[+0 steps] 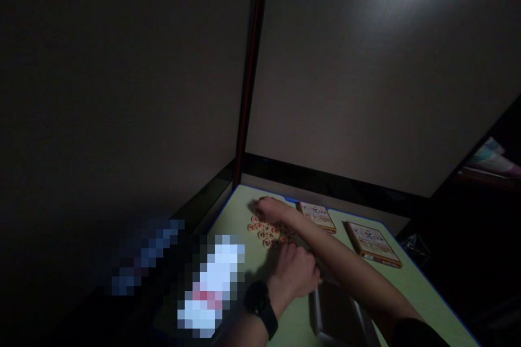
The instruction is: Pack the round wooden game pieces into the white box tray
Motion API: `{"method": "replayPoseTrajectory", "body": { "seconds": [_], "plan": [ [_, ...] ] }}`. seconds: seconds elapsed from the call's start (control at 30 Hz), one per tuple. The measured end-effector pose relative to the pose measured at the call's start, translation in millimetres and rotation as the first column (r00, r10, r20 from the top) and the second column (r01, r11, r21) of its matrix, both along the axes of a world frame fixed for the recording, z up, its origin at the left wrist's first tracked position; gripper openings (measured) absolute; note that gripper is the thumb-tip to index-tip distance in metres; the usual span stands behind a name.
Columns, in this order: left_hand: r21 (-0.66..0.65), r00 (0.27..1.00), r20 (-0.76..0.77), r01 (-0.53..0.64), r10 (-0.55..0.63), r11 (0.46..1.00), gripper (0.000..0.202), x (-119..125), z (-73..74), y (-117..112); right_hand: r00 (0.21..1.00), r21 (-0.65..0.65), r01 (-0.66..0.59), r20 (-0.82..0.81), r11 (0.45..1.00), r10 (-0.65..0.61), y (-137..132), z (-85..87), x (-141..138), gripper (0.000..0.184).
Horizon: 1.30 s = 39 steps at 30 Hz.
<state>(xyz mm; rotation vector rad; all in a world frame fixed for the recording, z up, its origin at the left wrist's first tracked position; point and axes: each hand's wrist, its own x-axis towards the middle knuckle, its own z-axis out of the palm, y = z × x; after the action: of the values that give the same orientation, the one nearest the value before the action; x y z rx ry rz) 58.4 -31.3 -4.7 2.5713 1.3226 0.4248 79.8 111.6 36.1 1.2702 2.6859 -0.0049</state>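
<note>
Several round pale wooden game pieces with red and dark marks (pixel 266 233) lie in a loose pile on a green table (pixel 411 287). My right hand (pixel 271 209) reaches across to the far left of the pile, its fingers curled down onto the pieces. My left hand (pixel 295 272), with a black watch (pixel 260 304) on its wrist, rests at the near edge of the pile, partly under my right forearm. Only its back shows and its fingers are tucked out of sight.
Two flat orange-rimmed boxes, one (pixel 317 216) near the pile and one (pixel 373 244) further right, lie on the table. A dark tray (pixel 342 314) sits near the front edge. Dim walls meet in a corner right behind the table. A blurred patch covers the lower left.
</note>
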Motion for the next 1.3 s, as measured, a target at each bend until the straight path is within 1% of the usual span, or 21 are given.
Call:
{"method": "replayPoseTrajectory", "body": {
  "seconds": [0.1, 0.27, 0.37, 0.47, 0.5, 0.57, 0.63, 0.7, 0.73, 0.77, 0.8, 0.83, 0.87, 0.9, 0.93, 1.0, 1.1, 1.17, 1.2, 1.23, 1.3],
  "plan": [
    [0.000, 1.000, 0.002, -0.001, 0.001, 1.000, 0.034, -0.4, 2.0, -0.2, 0.999, 0.005, -0.019, 0.028, 1.000, 0.019, 1.6, -6.6, -2.5, 0.019],
    [-0.010, 1.000, -0.008, -0.005, 0.005, 1.000, 0.037, -0.5, 3.2, 0.5, 1.000, 0.026, 0.009, 0.030, 1.000, -0.009, 0.4, -11.4, -5.3, 0.022],
    [-0.001, 1.000, -0.007, -0.011, 0.011, 1.000, 0.036, -0.2, 0.8, 1.5, 1.000, 0.044, 0.016, -0.008, 0.999, -0.016, -2.0, -9.7, -6.8, 0.030],
    [-0.001, 0.999, 0.009, -0.040, 0.040, 0.999, 0.033, 0.4, 0.2, 1.6, 0.997, 0.060, 0.022, -0.073, 0.998, -0.017, -4.4, -1.6, -2.3, 0.033],
    [-0.008, 0.997, 0.024, -0.076, 0.077, 0.997, 0.033, 0.6, 1.1, 1.7, 0.995, 0.065, 0.028, -0.097, 0.997, -0.021, -5.8, 2.8, 2.6, 0.033],
    [-0.046, 0.978, 0.071, -0.194, 0.197, 0.980, 0.032, 0.8, 4.0, 3.1, 0.988, 0.079, 0.052, -0.148, 0.996, -0.039, -11.2, 12.9, 19.6, 0.034],
    [-0.114, 0.933, 0.139, -0.317, 0.332, 0.941, 0.030, 0.7, 7.0, 7.1, 0.974, 0.103, 0.092, -0.214, 0.990, -0.068, -23.1, 22.1, 46.5, 0.035],
    [-0.194, 0.874, 0.252, -0.376, 0.416, 0.906, 0.029, 1.3, 8.0, 13.6, 0.919, 0.116, 0.136, -0.385, 0.984, -0.081, -43.5, 27.4, 79.2, 0.031],
    [-0.240, 0.838, 0.328, -0.373, 0.437, 0.896, 0.031, 2.2, 7.3, 17.3, 0.890, 0.124, 0.155, -0.449, 0.980, -0.084, -56.9, 27.9, 95.6, 0.029],
    [-0.282, 0.795, 0.425, -0.337, 0.432, 0.898, 0.033, 3.6, 5.9, 20.9, 0.859, 0.122, 0.168, -0.505, 0.978, -0.085, -71.9, 27.0, 110.8, 0.025],
    [-0.327, 0.744, 0.526, -0.271, 0.412, 0.906, 0.036, 5.6, 3.9, 24.1, 0.832, 0.112, 0.168, -0.549, 0.979, -0.080, -87.8, 24.6, 123.9, 0.022],
    [-0.374, 0.683, 0.620, -0.176, 0.386, 0.911, 0.038, 8.2, 1.5, 26.6, 0.805, 0.112, 0.177, -0.588, 0.978, -0.078, -103.8, 21.0, 134.6, 0.021],
    [-0.409, 0.616, 0.703, -0.057, 0.354, 0.911, 0.039, 11.0, -1.0, 28.1, 0.790, 0.118, 0.184, -0.608, 0.976, -0.076, -119.2, 16.4, 142.5, 0.020],
    [-0.436, 0.557, 0.762, 0.065, 0.330, 0.897, 0.039, 13.7, -3.4, 28.6, 0.781, 0.129, 0.195, -0.620, 0.972, -0.075, -133.1, 11.1, 147.7, 0.019],
    [-0.451, 0.513, 0.801, 0.180, 0.308, 0.874, 0.039, 16.2, -5.4, 27.9, 0.773, 0.127, 0.209, -0.629, 0.970, -0.084, -145.2, 5.5, 150.8, 0.017],
    [-0.454, 0.475, 0.840, 0.352, 0.262, 0.818, 0.034, 19.0, -7.8, 24.1, 0.758, 0.129, 0.259, -0.642, 0.957, -0.118, -163.0, -6.2, 152.8, 0.015],
    [-0.438, 0.469, 0.859, 0.463, 0.207, 0.771, 0.031, 16.4, -6.3, 16.1, 0.715, 0.159, 0.310, -0.689, 0.938, -0.120, -177.0, -22.1, 154.4, 0.015],
    [-0.449, 0.476, 0.859, 0.520, 0.190, 0.727, 0.034, 11.9, -3.7, 12.5, 0.651, 0.159, 0.320, -0.753, 0.934, -0.095, -181.8, -29.9, 158.9, 0.018],
    [-0.458, 0.469, 0.859, 0.528, 0.204, 0.715, 0.038, 9.7, -2.7, 11.8, 0.604, 0.144, 0.333, -0.792, 0.932, -0.094, -183.4, -32.5, 162.4, 0.020],
    [-0.468, 0.463, 0.858, 0.520, 0.224, 0.715, 0.044, 7.9, -2.2, 11.9, 0.551, 0.119, 0.355, -0.828, 0.927, -0.104, -184.5, -34.2, 166.6, 0.022],
    [-0.479, 0.448, 0.853, 0.470, 0.267, 0.742, 0.052, 5.4, -2.9, 14.3, 0.459, 0.061, 0.408, -0.876, 0.911, -0.147, -185.4, -34.8, 176.3, 0.025]
  ]
}}
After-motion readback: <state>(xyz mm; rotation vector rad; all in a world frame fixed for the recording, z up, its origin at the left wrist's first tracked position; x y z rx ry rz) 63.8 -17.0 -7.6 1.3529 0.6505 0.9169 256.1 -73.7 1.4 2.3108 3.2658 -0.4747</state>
